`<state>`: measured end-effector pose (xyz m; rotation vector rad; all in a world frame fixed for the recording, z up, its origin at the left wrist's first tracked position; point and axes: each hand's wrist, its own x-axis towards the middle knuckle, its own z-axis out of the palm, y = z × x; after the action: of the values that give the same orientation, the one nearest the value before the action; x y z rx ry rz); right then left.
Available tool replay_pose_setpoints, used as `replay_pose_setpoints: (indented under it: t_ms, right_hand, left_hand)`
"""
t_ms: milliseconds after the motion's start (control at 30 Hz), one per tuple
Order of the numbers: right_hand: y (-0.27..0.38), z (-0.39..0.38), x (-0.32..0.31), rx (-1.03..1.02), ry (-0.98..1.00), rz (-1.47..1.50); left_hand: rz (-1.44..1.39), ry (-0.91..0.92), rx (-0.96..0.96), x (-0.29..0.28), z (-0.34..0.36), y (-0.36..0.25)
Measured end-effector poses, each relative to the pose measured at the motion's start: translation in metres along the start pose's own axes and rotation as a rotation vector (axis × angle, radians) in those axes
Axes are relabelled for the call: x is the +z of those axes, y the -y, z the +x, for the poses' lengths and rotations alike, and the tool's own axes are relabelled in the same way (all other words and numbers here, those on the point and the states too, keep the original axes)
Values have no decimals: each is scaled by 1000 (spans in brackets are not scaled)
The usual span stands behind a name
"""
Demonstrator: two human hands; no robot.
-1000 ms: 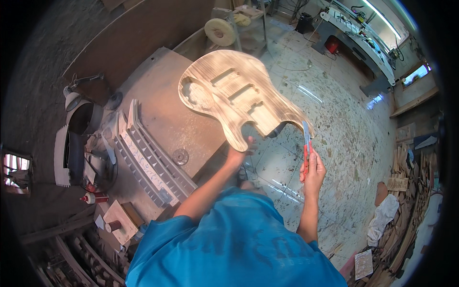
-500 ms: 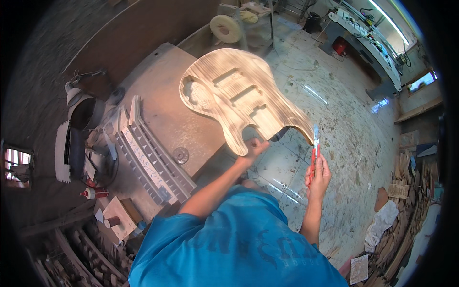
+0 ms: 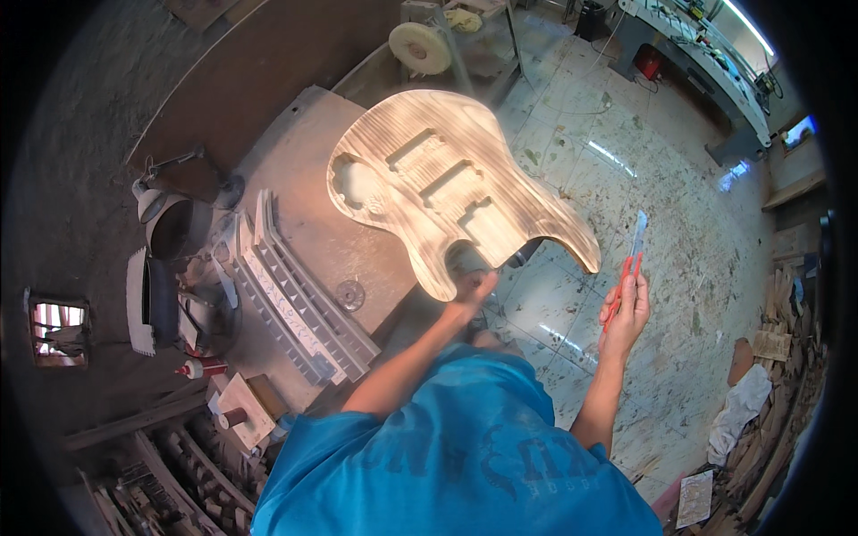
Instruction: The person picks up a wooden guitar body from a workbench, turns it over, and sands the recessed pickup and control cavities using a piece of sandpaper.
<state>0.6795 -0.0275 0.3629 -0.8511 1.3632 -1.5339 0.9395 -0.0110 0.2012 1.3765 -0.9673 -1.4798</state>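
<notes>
A pale, striped-grain wooden guitar body point(image 3: 451, 163) is tilted in front of me, over the edge of the workbench, with several routed pockets facing up. My left hand point(image 3: 475, 295) grips its near edge by the neck end, beside the shorter horn; some of its fingers are hidden under the wood. My right hand point(image 3: 628, 308) is closed round a red-handled utility knife point(image 3: 636, 243), blade pointing up and away. The knife is apart from the wood, to the right of the longer horn.
The workbench point(image 3: 357, 259) holds long toothed strips point(image 3: 295, 308), a metal disc point(image 3: 350, 295) and a desk lamp point(image 3: 154, 204). A round wheel point(image 3: 420, 48) stands behind. Wood offcuts point(image 3: 769, 438) pile at the right, with a grey machine table point(image 3: 702, 76) at the far right.
My right hand has drawn the utility knife away from the longer horn's tip, to the right. The guitar body has shifted slightly, with my left hand still holding it.
</notes>
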Motion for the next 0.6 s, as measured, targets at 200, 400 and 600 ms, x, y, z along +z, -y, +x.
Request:
replay_pose_setpoints:
  t_ms: [200, 400, 600]
  right_hand:
    - [-11, 19, -3, 33, -30, -83]
    - [-11, 36, 18, 119, 92, -102]
    - [-19, 47, 19, 210, 130, -127]
  left_hand:
    - [-268, -122, -170, 4, -7, -42]
    - [-249, -17, -116, 1, -9, -32]
    - [-159, 45, -149, -2, -10, -23]
